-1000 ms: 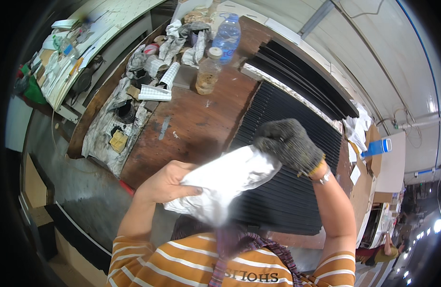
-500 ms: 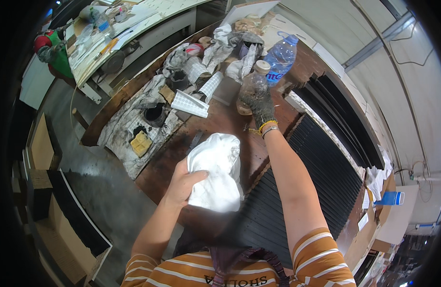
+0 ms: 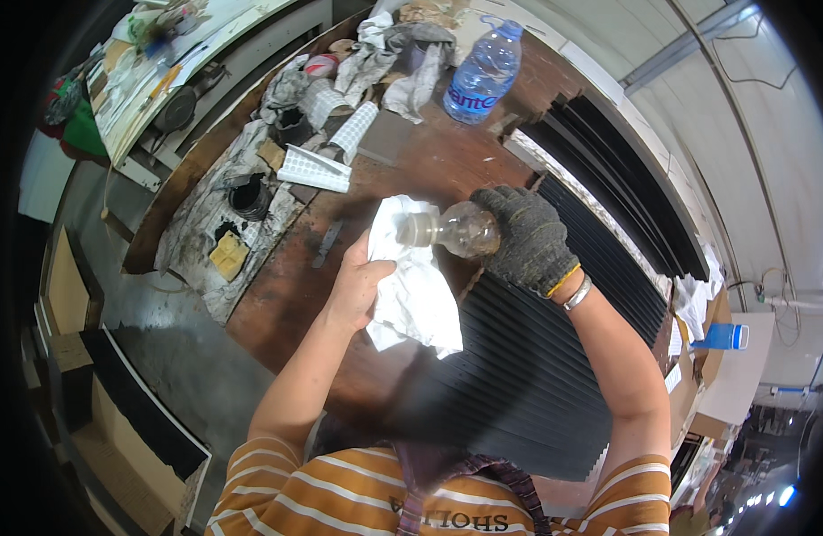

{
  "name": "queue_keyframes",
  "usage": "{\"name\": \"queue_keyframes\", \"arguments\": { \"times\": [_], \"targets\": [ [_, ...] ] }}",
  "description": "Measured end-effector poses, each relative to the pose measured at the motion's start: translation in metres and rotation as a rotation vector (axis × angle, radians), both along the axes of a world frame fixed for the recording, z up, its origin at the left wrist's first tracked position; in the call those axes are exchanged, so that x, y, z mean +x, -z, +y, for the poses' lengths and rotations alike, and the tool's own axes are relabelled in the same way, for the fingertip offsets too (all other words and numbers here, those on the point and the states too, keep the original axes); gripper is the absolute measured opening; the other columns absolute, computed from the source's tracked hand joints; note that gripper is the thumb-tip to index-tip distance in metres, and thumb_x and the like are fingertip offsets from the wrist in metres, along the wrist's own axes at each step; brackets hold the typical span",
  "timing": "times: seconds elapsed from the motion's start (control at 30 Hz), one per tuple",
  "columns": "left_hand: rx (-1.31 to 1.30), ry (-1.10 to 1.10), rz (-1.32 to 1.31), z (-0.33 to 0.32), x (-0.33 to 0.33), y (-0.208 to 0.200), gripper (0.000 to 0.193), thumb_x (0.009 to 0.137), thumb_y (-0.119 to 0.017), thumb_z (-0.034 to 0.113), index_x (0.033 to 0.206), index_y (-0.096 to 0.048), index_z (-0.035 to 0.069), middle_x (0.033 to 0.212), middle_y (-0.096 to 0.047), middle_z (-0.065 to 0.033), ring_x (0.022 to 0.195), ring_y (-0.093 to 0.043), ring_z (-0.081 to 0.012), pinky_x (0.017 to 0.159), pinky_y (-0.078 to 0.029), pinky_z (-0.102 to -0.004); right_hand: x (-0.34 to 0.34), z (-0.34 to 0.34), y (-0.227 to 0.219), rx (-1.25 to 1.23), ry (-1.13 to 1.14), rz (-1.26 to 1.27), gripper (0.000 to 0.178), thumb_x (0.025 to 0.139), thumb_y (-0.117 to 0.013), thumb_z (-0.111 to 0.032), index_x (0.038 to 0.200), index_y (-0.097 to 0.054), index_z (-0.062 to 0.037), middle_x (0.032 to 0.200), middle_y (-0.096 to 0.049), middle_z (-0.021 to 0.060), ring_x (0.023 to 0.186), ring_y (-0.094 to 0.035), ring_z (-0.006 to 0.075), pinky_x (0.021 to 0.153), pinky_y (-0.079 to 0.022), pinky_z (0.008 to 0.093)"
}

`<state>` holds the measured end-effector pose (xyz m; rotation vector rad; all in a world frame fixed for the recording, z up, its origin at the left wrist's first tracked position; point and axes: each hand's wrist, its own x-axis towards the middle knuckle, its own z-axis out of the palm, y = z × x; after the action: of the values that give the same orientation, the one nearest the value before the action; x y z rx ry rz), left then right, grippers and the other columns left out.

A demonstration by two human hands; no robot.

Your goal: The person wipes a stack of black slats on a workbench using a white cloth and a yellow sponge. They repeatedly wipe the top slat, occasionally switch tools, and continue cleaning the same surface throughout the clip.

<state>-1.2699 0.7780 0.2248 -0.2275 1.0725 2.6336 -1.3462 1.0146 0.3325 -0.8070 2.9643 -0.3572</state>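
One bare left hand (image 3: 356, 288) pinched one white cloth (image 3: 416, 308); one gloved right hand (image 3: 526, 237) gripped one small bottle (image 3: 470, 230), tilted sideways, its top at the cloth, above the table (image 3: 429, 170). One big bottle (image 3: 483, 76) stood beyond. Half a second earlier, the small bottle stood upright beside it.

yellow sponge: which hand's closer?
Left. The left hand, gripping a white cloth, is to the right of the yellow sponge, not touching it. The gloved right hand, holding a tipped bottle, is farther right, beyond the cloth.
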Motion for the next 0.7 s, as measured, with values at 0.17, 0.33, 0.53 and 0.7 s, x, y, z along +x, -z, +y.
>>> {"name": "queue_keyframes", "arguments": {
  "times": [0.17, 0.33, 0.53, 0.7],
  "targets": [
    [-0.026, 0.073, 0.031, 0.015, 0.002, -0.005, 0.057, 0.086, -0.044, -0.014, 0.14, -0.056, -0.001, 0.12, -0.069, -0.0114, 0.102, -0.071, -0.0196, 0.088, -0.06, -0.0349, 0.018, 0.014, -0.007, 0.208, 0.072, 0.082, 0.054, 0.069, -0.083, -0.025, 0.121, -0.071, -0.0119, 0.114, -0.069, 0.0122, 0.109, -0.065, 0.0359, 0.093, -0.053, 0.0483],
    [-0.025, 0.092, 0.031, 0.02, 0.001, -0.009, 0.054, 0.087, -0.044, -0.015, 0.137, -0.058, -0.002, 0.118, -0.069, -0.0112, 0.102, -0.071, -0.0192, 0.088, -0.06, -0.0347, 0.022, 0.03, -0.016, 0.176, 0.005, 0.235, 0.046, 0.073, -0.079, -0.023, 0.116, -0.069, -0.0122, 0.11, -0.068, 0.012, 0.104, -0.065, 0.0347, 0.091, -0.05, 0.0489],
    [-0.083, 0.091, 0.019, 0.024, 0.001, -0.007, 0.052, 0.088, -0.042, -0.016, 0.135, -0.058, -0.002, 0.119, -0.069, -0.0116, 0.104, -0.071, -0.0195, 0.09, -0.06, -0.0349, 0.027, 0.029, -0.017, 0.196, -0.049, 0.278, 0.044, 0.075, -0.08, -0.026, 0.115, -0.068, -0.0111, 0.11, -0.068, 0.0118, 0.106, -0.065, 0.0327, 0.095, -0.048, 0.0484],
    [-0.08, 0.106, 0.02, 0.025, 0.002, -0.004, 0.053, 0.088, -0.041, -0.016, 0.136, -0.058, -0.003, 0.12, -0.069, -0.0121, 0.106, -0.071, -0.02, 0.091, -0.06, -0.0354, 0.025, 0.035, -0.017, 0.134, -0.026, 0.347, 0.044, 0.075, -0.08, -0.026, 0.115, -0.069, -0.0118, 0.108, -0.068, 0.0117, 0.106, -0.065, 0.0325, 0.095, -0.048, 0.0473]
  ]
}}
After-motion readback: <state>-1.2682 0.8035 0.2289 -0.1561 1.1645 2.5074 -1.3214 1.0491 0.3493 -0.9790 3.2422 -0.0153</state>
